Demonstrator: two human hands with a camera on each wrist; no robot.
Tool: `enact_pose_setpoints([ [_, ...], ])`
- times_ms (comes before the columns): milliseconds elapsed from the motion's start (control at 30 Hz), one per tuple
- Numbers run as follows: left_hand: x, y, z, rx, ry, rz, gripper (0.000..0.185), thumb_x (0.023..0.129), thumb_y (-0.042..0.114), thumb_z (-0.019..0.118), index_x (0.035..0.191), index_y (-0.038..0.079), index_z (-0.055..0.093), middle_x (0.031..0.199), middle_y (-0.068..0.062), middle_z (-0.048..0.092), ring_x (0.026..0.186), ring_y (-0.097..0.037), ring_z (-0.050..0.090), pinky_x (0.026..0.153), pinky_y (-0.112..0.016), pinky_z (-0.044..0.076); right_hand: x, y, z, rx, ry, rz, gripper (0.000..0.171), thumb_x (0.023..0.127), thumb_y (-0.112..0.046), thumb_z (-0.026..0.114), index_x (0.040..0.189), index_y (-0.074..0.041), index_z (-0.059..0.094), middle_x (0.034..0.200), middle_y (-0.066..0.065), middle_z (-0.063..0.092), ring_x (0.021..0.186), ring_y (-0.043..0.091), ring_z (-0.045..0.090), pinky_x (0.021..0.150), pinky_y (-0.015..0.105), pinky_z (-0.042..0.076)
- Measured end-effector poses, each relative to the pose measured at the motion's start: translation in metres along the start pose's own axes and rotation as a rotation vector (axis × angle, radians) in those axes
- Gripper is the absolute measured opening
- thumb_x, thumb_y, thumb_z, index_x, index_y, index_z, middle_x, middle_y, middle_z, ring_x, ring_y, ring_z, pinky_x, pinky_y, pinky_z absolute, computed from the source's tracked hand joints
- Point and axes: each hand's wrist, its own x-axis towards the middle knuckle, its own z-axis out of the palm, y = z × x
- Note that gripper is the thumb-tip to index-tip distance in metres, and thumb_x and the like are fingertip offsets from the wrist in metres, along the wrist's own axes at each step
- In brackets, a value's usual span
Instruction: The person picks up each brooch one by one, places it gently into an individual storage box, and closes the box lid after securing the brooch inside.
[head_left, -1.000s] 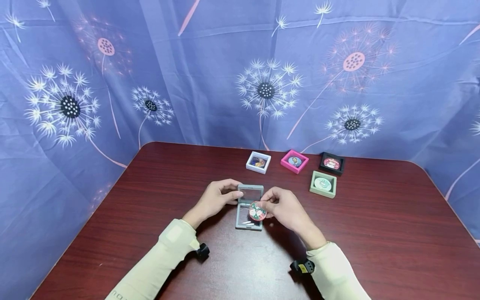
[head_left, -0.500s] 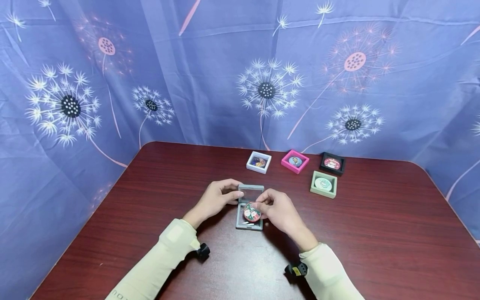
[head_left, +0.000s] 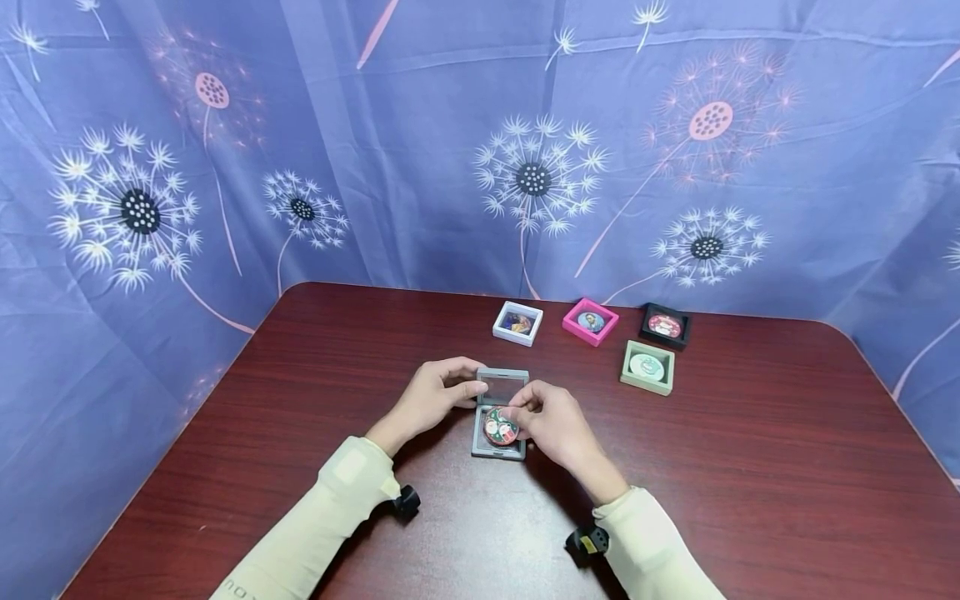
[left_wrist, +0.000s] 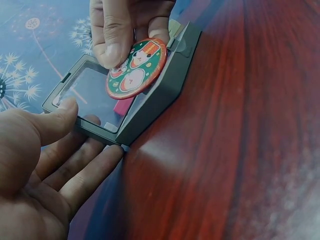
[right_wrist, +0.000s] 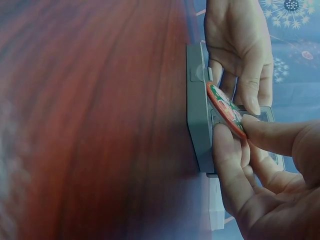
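Right grip [head_left: 551, 417] pinching badge [head_left: 500, 426], over case [head_left: 498, 446]

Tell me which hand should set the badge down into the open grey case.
Right. The right hand already pinches the badge over the grey case; the left hand holds the lid.

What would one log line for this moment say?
left hand: holds grey case lid | right hand: pinches round badge over open grey case | four framed badges beyond
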Motion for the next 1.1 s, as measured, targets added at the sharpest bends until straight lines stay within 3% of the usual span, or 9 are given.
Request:
enact_pose_setpoints([
  [467,0.0005,-0.0007,0.0005,-0.008,-0.011,-0.001,0.022,0.1,0.002,0.073,0.122,-0.003,0.073,0.114,-0.024,0.075,0.104,-0.03,0.074,0.081,-0.037,0.065,-0.0001,-0.0005,0.0014,-0.036,0.007,0.015,0.011,0.094,-0.003,0.079,0.088,-0.004,0.07,0.073,0.001,0.068,0.063,0.017,0.072,0.053,0.024,0.051],
  [767,0.0009,-0.0016,0.0001,-0.003,-0.016,0.005,0.024,0.1,0.002,0.073,0.123,-0.003,0.072,0.114,-0.024,0.075,0.105,-0.033,0.074,0.081,-0.037,0.065,0.0008,0.0016,0.0032,-0.097,0.026,0.001,0.012,0.094,-0.002,0.079,0.088,-0.005,0.069,0.073,0.0,0.068,0.062,0.015,0.071,0.057,0.028,0.058],
  [1100,-0.0004,-0.0008,0.0005,-0.006,-0.015,0.015,0.023,0.1,0.002,0.073,0.123,-0.004,0.072,0.113,-0.024,0.075,0.103,-0.032,0.075,0.081,-0.038,0.065,0.0004,0.001,0.0037,-0.139,0.036,0.006,0.014,0.093,-0.003,0.08,0.086,-0.008,0.069,0.07,-0.002,0.068,0.06,0.012,0.067,0.06,0.03,0.057],
])
